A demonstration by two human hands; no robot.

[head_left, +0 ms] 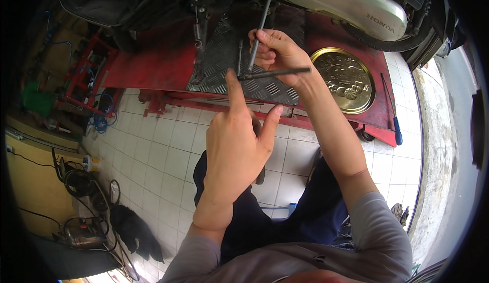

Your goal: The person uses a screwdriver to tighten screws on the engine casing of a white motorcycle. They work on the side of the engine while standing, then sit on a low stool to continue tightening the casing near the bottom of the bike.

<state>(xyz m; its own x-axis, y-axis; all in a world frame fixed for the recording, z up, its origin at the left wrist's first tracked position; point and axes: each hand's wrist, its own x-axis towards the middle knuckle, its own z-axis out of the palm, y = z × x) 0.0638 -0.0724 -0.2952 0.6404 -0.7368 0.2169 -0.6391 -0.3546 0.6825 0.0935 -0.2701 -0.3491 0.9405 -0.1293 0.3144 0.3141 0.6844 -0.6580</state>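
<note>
In my right hand (275,49) is the grey shaft of a T-handle wrench (263,21), fingers closed round it. The shaft slants up to the underside of the motorcycle (341,5), where its far end meets the silver casing. The wrench's dark crossbar (280,73) lies level below my right hand and passes in front of that wrist. My left hand (237,143) is open, index finger stretched toward the crossbar's left end and thumb apart; whether the fingertip touches it, I cannot tell. A thin metal rod (240,56) stands just left of the shaft.
The red lift platform (153,59) carries a patterned dark metal plate (219,38). At its right lie a round gold embossed tray (349,79) and a blue-handled screwdriver (398,130). The sidestand with its spring (197,32) hangs left. Hoses and cables (81,181) lie lower left.
</note>
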